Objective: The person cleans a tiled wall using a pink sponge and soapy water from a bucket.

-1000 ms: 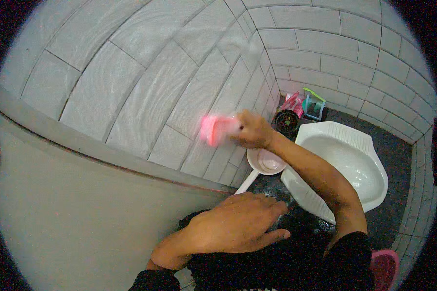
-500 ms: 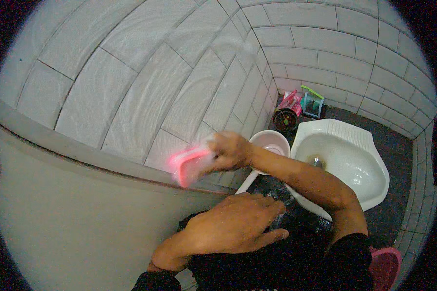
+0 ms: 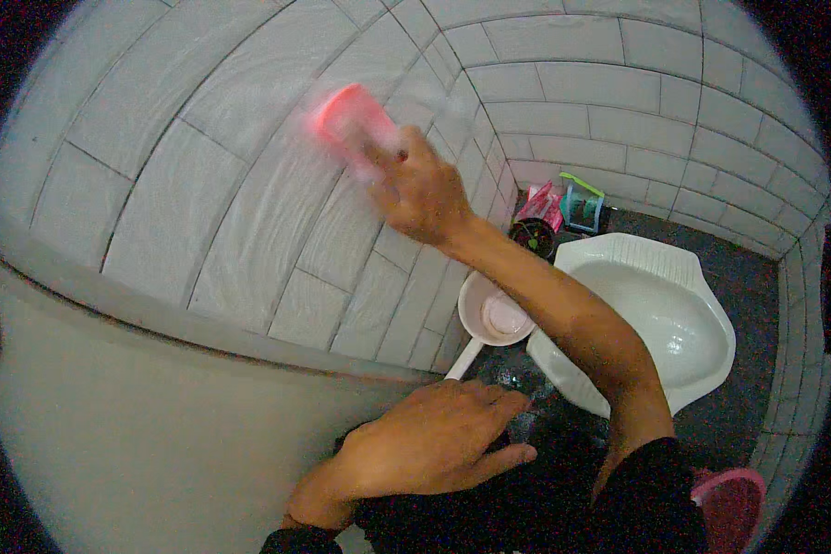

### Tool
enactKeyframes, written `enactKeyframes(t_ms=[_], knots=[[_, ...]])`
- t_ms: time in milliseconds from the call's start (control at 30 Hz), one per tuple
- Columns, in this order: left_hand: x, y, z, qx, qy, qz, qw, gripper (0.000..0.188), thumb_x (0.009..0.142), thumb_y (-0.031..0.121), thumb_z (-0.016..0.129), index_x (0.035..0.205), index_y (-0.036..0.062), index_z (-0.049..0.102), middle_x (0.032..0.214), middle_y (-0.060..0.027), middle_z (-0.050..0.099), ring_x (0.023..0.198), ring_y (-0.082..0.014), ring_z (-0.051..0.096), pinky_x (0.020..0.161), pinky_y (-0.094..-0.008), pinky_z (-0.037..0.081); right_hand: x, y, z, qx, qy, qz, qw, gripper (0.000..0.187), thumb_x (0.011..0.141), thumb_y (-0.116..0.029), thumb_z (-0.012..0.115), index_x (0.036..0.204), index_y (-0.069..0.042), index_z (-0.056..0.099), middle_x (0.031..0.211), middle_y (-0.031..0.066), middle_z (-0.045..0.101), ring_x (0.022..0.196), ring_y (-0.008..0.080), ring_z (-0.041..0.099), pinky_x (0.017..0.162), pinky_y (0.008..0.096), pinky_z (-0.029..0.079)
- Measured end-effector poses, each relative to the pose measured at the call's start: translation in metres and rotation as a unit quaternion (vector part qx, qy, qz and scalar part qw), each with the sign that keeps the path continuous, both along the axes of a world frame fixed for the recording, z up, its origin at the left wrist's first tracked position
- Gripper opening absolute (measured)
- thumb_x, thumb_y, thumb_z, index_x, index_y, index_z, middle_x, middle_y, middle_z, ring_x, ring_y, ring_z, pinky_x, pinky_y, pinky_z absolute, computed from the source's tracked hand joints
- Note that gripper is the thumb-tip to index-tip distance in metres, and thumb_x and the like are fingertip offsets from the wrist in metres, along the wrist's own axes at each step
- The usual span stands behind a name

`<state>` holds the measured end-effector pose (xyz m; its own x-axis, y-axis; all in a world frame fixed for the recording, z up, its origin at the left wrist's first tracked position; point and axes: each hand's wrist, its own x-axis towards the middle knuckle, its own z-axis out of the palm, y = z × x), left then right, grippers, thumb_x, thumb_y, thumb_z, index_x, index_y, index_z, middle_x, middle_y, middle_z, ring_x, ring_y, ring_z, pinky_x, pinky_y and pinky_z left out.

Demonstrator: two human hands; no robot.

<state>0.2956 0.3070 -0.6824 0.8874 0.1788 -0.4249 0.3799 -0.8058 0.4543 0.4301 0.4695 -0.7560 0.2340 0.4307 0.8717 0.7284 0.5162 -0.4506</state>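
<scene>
A pink scrubbing brush, smeared by motion, is up against the tiled left wall. My right hand is closed round it, the arm stretched forward over the floor. Whitish, curved streaks of suds cover the tiles about the brush. Lower down, my left hand lies palm down over my dark clothing, fingers extended and holding nothing. Just beyond it on the floor stands a pale dipper with a long white handle pointing toward that hand.
A white squat toilet is set in the dark floor. In the far corner sit a dark pot, a pink packet and a blue-green holder. A pink tub is at lower right; a grey door fills the left.
My right hand has swept the brush from low on the wall, near the door's edge, up and away across the tiles. My left hand has hardly moved. The dipper shows more fully now.
</scene>
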Motion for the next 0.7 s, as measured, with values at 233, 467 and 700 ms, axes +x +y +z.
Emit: enactKeyframes(t_ms=[233, 467, 700], knots=[[0.005, 0.004, -0.002, 0.024, 0.021, 0.010, 0.999, 0.055, 0.092, 0.045, 0.053, 0.122, -0.0016, 0.053, 0.116, -0.0231, 0.060, 0.109, -0.0394, 0.056, 0.095, -0.0449, 0.045, 0.039, 0.034, -0.028, 0.060, -0.037, -0.083, 0.994, 0.062, 0.077, -0.023, 0.063, 0.137, -0.029, 0.047, 0.097, 0.0138, 0.051, 0.080, 0.0318, 0.055, 0.057, 0.0393, 0.052], [-0.002, 0.001, -0.013, 0.044, 0.033, 0.020, 0.998, 0.056, 0.092, 0.044, 0.054, 0.123, -0.0020, 0.052, 0.116, -0.0222, 0.060, 0.109, -0.0389, 0.056, 0.096, -0.0449, 0.044, 0.101, 0.079, -0.137, -0.231, 0.142, -0.176, 0.946, 0.064, 0.088, -0.027, 0.054, 0.147, -0.026, 0.030, 0.111, 0.0258, 0.050, 0.095, 0.0397, 0.054, 0.084, 0.0495, 0.047], [0.008, 0.003, -0.001, 0.055, -0.023, 0.012, 0.998, 0.051, 0.092, 0.040, 0.055, 0.121, -0.0019, 0.050, 0.103, -0.0256, 0.061, 0.098, -0.0417, 0.058, 0.087, -0.0477, 0.045, 0.114, 0.154, -0.230, -0.276, 0.458, -0.157, 0.830, 0.058, 0.091, -0.037, 0.047, 0.145, -0.022, 0.031, 0.089, 0.0178, 0.059, 0.059, 0.0265, 0.056, 0.047, 0.0397, 0.045]])
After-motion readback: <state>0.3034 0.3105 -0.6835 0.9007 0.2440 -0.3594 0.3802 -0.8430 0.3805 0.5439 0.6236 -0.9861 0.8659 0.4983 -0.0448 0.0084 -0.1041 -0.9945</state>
